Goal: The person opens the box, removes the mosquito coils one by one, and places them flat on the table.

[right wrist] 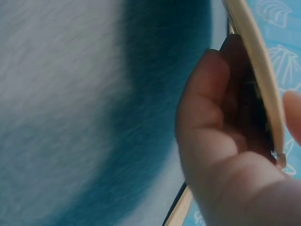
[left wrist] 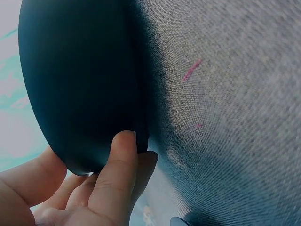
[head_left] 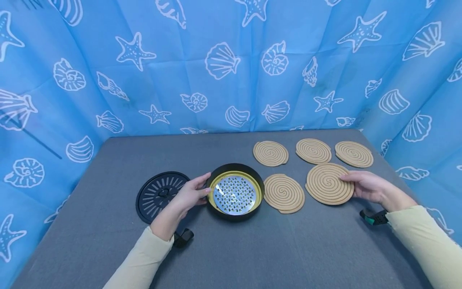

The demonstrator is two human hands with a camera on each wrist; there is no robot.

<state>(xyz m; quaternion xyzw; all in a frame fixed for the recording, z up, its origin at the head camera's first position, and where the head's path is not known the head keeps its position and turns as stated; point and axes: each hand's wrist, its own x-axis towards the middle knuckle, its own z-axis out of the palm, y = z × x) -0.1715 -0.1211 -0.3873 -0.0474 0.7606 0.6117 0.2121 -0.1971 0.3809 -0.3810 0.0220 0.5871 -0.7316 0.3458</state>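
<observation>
My left hand (head_left: 190,195) grips the left side of a round black holder (head_left: 234,218), thumb at the rim and fingers low on its outer wall. Inside the holder lie a yellow lining and a silvery perforated plate (head_left: 234,195). In the left wrist view, the holder's dark wall (left wrist: 80,84) stands just beside the cloth. My right hand (head_left: 368,187) pinches a tan spiral mosquito coil (head_left: 329,184) by its right edge, thumb on top and fingers beneath. Seen edge-on in the right wrist view, the coil (right wrist: 263,70) is off the table, its underside in shadow.
A black slotted lid (head_left: 153,200) lies left of the holder, partly behind the left hand. Other tan coils lie on the grey cloth: one (head_left: 284,193) right beside the holder, and three (head_left: 270,153) in a back row. Blue shell-patterned curtains (head_left: 221,100) border the table.
</observation>
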